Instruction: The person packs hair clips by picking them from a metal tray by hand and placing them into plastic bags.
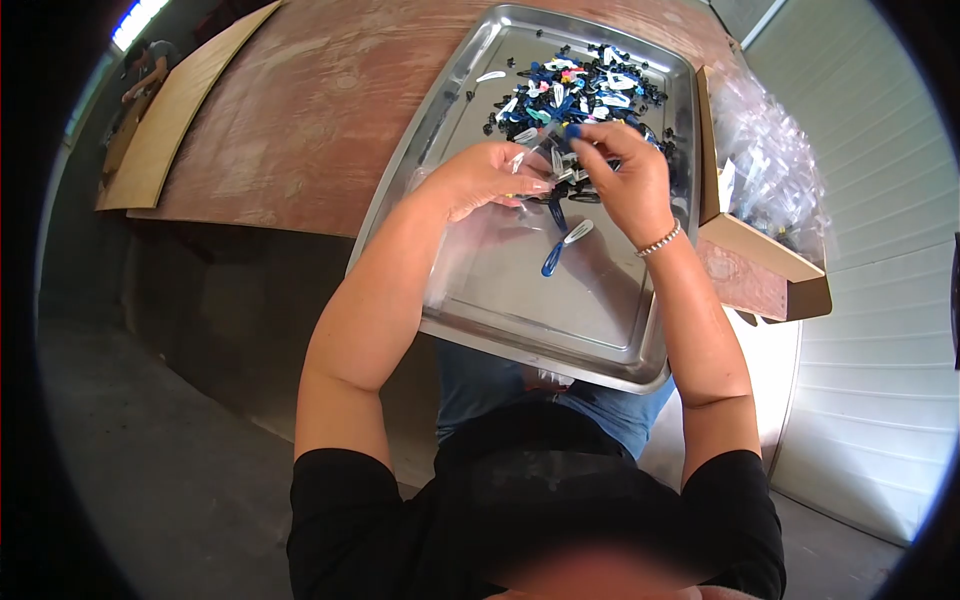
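A metal tray (pixel 600 345) holds a pile of small hair clips (pixel 560 95) in black, blue, white and other colours at its far end. Over the tray, my left hand (pixel 485 180) pinches a clear plastic bag (pixel 530 165). Close to the bag's right side, my right hand (pixel 625 170) has its fingers closed on a small dark blue item (pixel 572 131). A white clip (pixel 578 232) and a blue clip (pixel 551 259) lie on the tray below the hands. Under my left forearm are more clear plastic bags (pixel 455 250).
A cardboard box (pixel 765 245) filled with clear plastic packets (pixel 765 150) stands right of the tray. The wooden table (pixel 300 110) extends to the left, with a curved board (pixel 190 110) at its edge. Another person (pixel 150 75) is at the far upper left.
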Demonstrator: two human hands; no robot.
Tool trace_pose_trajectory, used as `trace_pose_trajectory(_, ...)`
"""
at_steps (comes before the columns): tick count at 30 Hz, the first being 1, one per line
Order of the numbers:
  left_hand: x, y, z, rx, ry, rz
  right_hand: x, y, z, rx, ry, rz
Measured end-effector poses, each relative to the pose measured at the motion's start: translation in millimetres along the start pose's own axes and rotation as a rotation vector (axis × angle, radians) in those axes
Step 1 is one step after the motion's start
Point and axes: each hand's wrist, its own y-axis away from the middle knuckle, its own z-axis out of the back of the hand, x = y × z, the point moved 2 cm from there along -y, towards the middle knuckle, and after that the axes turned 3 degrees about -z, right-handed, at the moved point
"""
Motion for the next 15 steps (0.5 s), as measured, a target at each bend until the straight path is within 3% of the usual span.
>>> trace_pose_trajectory(2,3,-2,-1,0.065,0.014,-0.009,0,1,-5,0.168,-0.002,-0.111)
trace_pose_trajectory(8,-1,1,-1,0.056,0.095,0.006,-21,-1,7,0.015,-0.050,-0.210)
trace_pose_trajectory(12,-7,4,-4,0.122,0.200,-0.019,-22,4,3,0.150,-0.289,-0.358)
trace_pose_trajectory(14,-9,7,-7,0.174,0.247,0.005,-19,5,4,0.450,-0.424,-0.456)
trace_pose_trajectory(15,-7,7,-8,0.179,0.245,0.003,-15,4,4,0.369,-0.412,-0.365)
